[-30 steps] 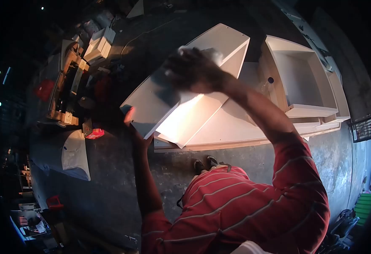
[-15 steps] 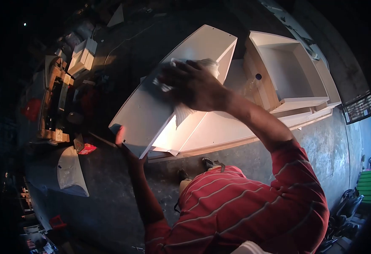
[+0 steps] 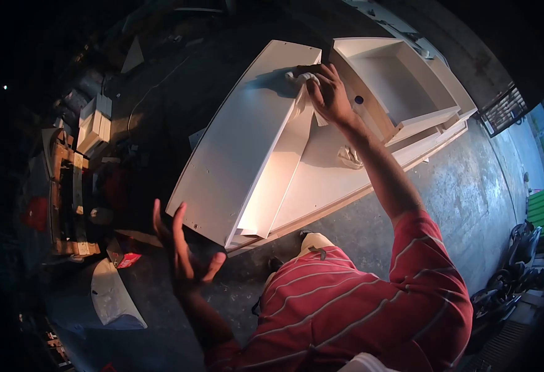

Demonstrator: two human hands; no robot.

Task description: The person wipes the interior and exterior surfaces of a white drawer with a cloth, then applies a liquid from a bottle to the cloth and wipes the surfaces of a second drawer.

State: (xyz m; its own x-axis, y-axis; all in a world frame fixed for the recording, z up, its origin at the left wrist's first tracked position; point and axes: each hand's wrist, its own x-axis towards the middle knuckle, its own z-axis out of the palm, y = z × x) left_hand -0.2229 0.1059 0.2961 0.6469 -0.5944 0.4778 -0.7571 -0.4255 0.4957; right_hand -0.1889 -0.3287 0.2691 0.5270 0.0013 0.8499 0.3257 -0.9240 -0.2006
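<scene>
My right hand [image 3: 332, 98] is closed on a crumpled white cloth [image 3: 303, 79] at the upper right edge of a white drawer-like box [image 3: 238, 139]. The box stands tilted on its side, its flat panel face up and its lit inside facing right. Off the box's lower left corner, my left hand [image 3: 188, 254] is open with fingers spread, holding nothing. Under the box lies a white board with a wooden edge [image 3: 309, 220]. A small crumpled pale wrapper or cloth [image 3: 349, 157] rests on that board beside my right forearm.
A second white box [image 3: 402, 74] with a wooden front stands at the right. To the left are a wooden frame [image 3: 64, 204], stacked pale boards [image 3: 93, 131] and a red carton [image 3: 126, 258]. A white curved panel [image 3: 114, 297] lies on the concrete floor [image 3: 470, 180].
My right hand has moved with the cloth from the panel's middle to its upper right edge. My left hand has let go of the box's lower corner and opened. The view has shifted.
</scene>
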